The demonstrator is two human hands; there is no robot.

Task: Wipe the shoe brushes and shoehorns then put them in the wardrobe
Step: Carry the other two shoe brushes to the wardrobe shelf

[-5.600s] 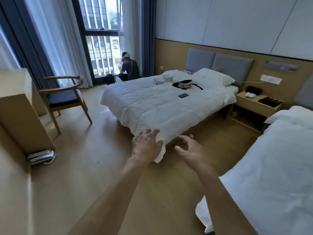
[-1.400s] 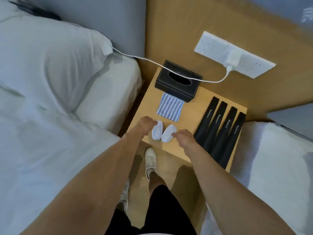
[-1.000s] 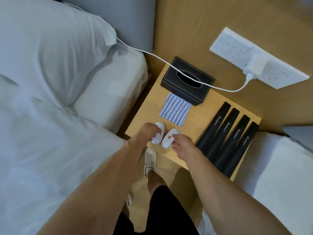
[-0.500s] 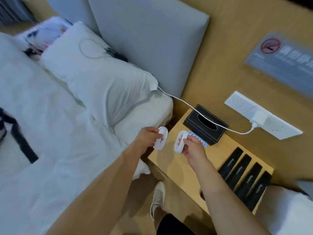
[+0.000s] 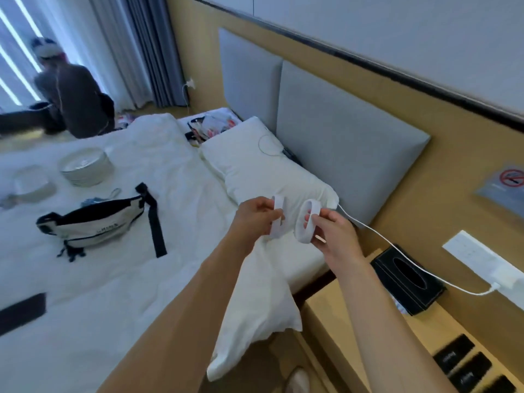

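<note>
While over bed edge: left hand (image 5: 256,218) grips white brush (image 5: 277,217), right hand (image 5: 330,232) grips second brush (image 5: 307,221); unwiped yet, shoehorns (image 5: 465,367) untouched on surface.

Daylight enters through the window (image 5: 17,52) at upper left, glaring white. Room evenly bright, shadows soft. Motion blur softens everything; wide-angle distortion bends the edges.
</note>
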